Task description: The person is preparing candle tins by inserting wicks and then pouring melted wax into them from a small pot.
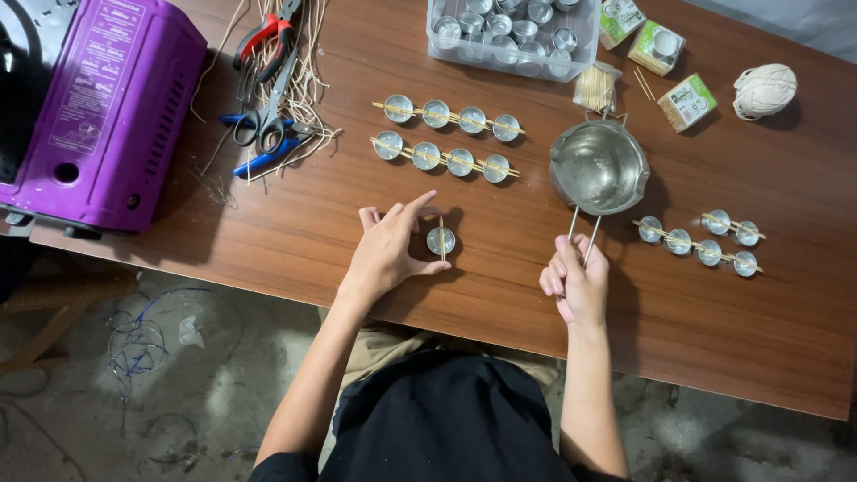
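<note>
1. Holding the wire handle of a small steel pouring pot [599, 167] in my right hand [578, 284], fingers curled shut round the two thin rods; pot sits mid-table, toward the far edge.
2. Left hand [386, 253] rests at the near edge, thumb and forefinger spread around a small metal tealight cup [440, 239] with a stick [442, 234] across it, touching or just beside it, can't tell which.
3. Cup likely light, thin-walled, easily dented and slippery; best steadied by its rim sides.
4. Pot looks stiff; its contents unclear; the long thin handle probably makes it tippy, so grip firmly near the end.
</note>
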